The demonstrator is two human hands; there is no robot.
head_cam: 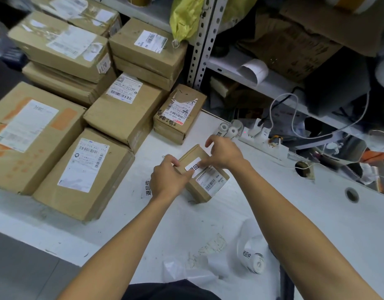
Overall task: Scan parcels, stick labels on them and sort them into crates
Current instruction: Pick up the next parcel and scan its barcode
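On the white table [284,208], just right of the stacked boxes [83,118], the small parcel [199,187] lies flat. Both the left hand [167,180] and right hand [224,153] pinch the label [193,167]; best smoothed outward from its middle, keeping the barcode uncovered.

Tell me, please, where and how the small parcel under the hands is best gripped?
Probably by its two long side faces, coming from above. The small parcel lies flat on the table, free on every side, and looks narrow enough for one hand to span; this spares its labelled top.
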